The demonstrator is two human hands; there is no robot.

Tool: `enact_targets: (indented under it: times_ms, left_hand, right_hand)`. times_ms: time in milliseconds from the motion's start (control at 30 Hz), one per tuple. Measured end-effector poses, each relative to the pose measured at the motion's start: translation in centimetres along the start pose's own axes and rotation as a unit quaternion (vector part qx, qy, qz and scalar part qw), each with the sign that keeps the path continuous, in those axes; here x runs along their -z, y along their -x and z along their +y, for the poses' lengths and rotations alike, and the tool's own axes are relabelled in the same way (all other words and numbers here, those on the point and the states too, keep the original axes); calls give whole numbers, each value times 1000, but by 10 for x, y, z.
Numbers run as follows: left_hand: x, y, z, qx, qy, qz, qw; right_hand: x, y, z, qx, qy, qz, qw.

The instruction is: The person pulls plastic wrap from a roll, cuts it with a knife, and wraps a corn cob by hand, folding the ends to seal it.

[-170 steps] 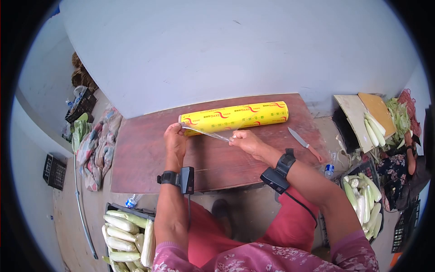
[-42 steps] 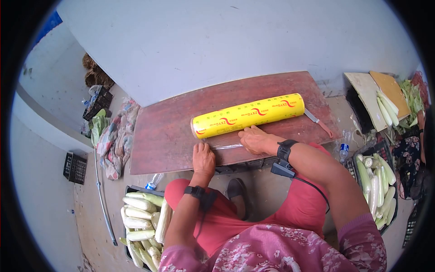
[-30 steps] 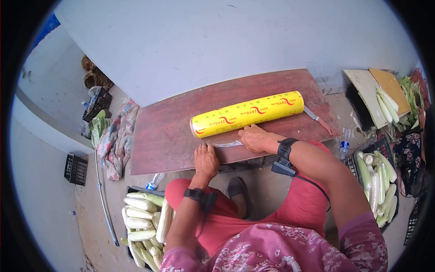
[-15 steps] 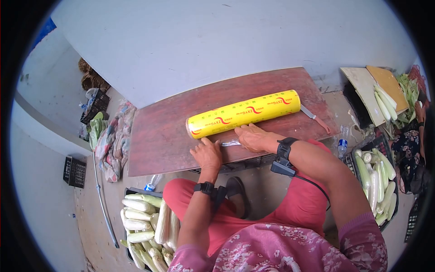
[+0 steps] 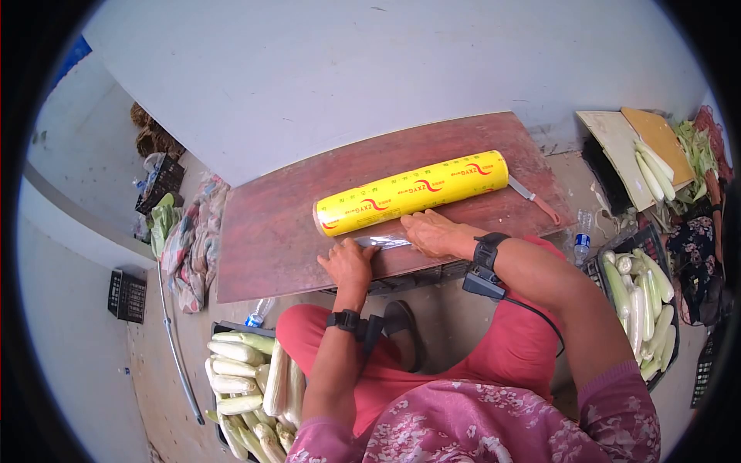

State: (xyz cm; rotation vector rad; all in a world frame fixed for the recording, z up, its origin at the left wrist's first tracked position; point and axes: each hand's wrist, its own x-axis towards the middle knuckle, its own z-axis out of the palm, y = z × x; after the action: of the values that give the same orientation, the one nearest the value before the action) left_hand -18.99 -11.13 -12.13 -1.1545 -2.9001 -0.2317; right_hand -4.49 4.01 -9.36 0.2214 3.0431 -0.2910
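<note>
A yellow roll of cling film [image 5: 413,193] with red lettering lies across a reddish-brown board [image 5: 262,255]. Just below its near side, a strip of clear cling film [image 5: 388,241] spans the space between my hands. At its left end, my left hand [image 5: 347,264] has its fingers closed around the film, thumb toward the right. My right hand [image 5: 434,234] is at the other end, palm down, with its fingertips on the film close to the roll. Its grip is partly hidden. Beyond the roll's right end lies a knife [image 5: 536,202] with a reddish handle.
A crate of pale corn-like ears [image 5: 235,378] stands by my left leg. On the right is another crate of long pale green vegetables [image 5: 644,301]. Water bottles [image 5: 583,238] stand near the board. At the far right a person's arm [image 5: 715,197] shows.
More clear film shows between my hands, and my left hand has moved slightly left and down. The roll's printing sits a little differently. My right hand has stayed nearly in place.
</note>
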Motion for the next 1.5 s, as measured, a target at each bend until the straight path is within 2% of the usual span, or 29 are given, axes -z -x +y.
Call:
enact_targets:
  times_ms: [133,400,900,1000,1100,1300,1400,1500]
  left_hand:
    - [13,-1,6,11,27,-43,999]
    - [13,-2,11,30,12,-56,998]
    - [10,4,8,16,6,-49,999]
    - [11,3,8,13,12,-56,998]
    - [10,3,8,12,14,-58,998]
    - [7,3,7,8,19,-52,998]
    - [7,3,6,4,21,-50,999]
    - [5,5,6,-2,18,-39,999]
  right_hand:
    - [1,1,0,27,-10,19,999]
    - [-10,-2,7,82,14,77,994]
    - [-7,4,3,72,-52,118,989]
    - [-14,1,5,76,-45,168,982]
    - [-8,-2,5,47,-48,112,991]
    - [-1,-2,1,32,-52,102,993]
    - [4,-4,1,0,-70,68,995]
    - [-2,-4,2,7,-79,96,992]
